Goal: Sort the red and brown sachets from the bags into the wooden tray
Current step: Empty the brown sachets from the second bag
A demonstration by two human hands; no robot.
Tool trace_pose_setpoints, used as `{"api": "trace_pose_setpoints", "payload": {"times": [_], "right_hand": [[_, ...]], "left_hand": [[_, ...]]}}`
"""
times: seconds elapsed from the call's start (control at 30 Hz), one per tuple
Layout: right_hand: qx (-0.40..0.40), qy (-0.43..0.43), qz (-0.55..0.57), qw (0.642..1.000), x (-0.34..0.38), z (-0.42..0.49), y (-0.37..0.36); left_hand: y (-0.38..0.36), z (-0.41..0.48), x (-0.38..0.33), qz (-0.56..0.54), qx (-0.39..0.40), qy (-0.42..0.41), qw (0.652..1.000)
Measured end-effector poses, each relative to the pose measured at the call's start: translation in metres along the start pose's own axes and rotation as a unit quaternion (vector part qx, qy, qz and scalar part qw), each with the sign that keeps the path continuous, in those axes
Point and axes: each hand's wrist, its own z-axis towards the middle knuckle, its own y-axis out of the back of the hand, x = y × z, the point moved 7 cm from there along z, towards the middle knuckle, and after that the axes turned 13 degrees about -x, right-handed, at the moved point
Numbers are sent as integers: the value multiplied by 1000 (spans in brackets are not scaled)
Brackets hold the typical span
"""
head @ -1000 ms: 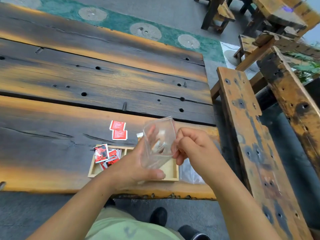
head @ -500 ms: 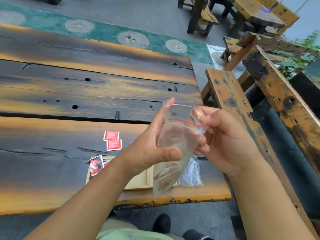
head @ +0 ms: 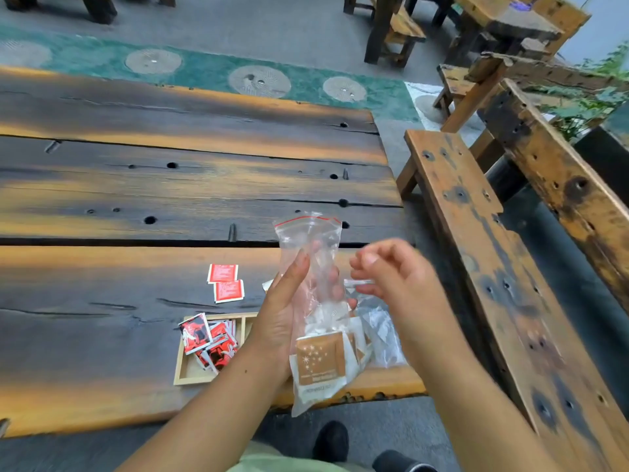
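Note:
My left hand (head: 284, 321) holds a clear zip bag (head: 311, 264) upright above the table's near edge; brown sachets (head: 320, 361) lie at its bottom. Just right of the bag, my right hand (head: 391, 277) hovers with loosely curled fingers, and I cannot make out anything in it. The wooden tray (head: 190, 376) sits under my left wrist, its left compartment holding several red sachets (head: 209, 338). Two red sachets (head: 226, 282) lie on the table beyond the tray. A second clear bag (head: 383, 335) rests on the table below my right hand.
The dark plank table (head: 170, 185) stretches far and left. A wooden bench (head: 476, 253) runs along the right side, with more benches and tables behind. My shoes (head: 332, 441) show below the table's edge.
The bag has turned upright with its zip at the top. My right hand has let go of the bag's mouth and drawn away to the right.

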Motion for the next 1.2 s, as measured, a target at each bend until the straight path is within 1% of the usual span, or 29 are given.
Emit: {"api": "trace_pose_setpoints", "payload": {"times": [0.03, 0.1, 0.17, 0.2, 0.27, 0.33, 0.43, 0.53, 0.67, 0.77, 0.87, 0.93, 1.0, 1.07, 1.2], "right_hand": [[5, -24, -29, 999, -20, -4, -1], [66, -136, -8, 988, -63, -18, -6], [138, -266, 65, 952, -97, -41, -15], [161, -312, 102, 931, -108, -54, -18], [184, -361, 166, 899, -122, -74, -25], [178, -385, 188, 886, -133, -86, -28], [138, -411, 169, 885, -148, -96, -28], [105, -454, 176, 867, -162, -105, -26], [62, -510, 210, 832, -177, -113, -23], [44, -533, 229, 813, -183, -115, -22], [23, -554, 251, 794, -185, -113, -20], [22, -558, 258, 789, -183, -110, -21], [24, -563, 260, 784, -183, -108, -21], [25, -569, 266, 778, -182, -105, -22], [22, -577, 288, 764, -181, -102, -26]], "left_hand": [[4, 0, 4, -21, -6, 22, 1000], [10, 1, 11, -50, 9, 56, 997], [18, 4, 21, -54, -1, 73, 996], [25, 6, 28, -48, -19, 82, 995], [39, 10, 43, -33, -52, 98, 993], [51, 12, 58, -26, -75, 113, 990], [72, 18, 81, -9, -114, 142, 983], [88, 23, 104, 7, -101, 178, 979], [106, 25, 133, -36, -112, 235, 965], [113, 23, 146, -58, -121, 274, 952], [111, 19, 153, -67, -111, 308, 943], [110, 18, 155, -59, -100, 314, 942], [115, 20, 155, -49, -105, 315, 942], [124, 25, 155, -34, -128, 317, 939], [132, 27, 154, -39, -168, 329, 929]]}}
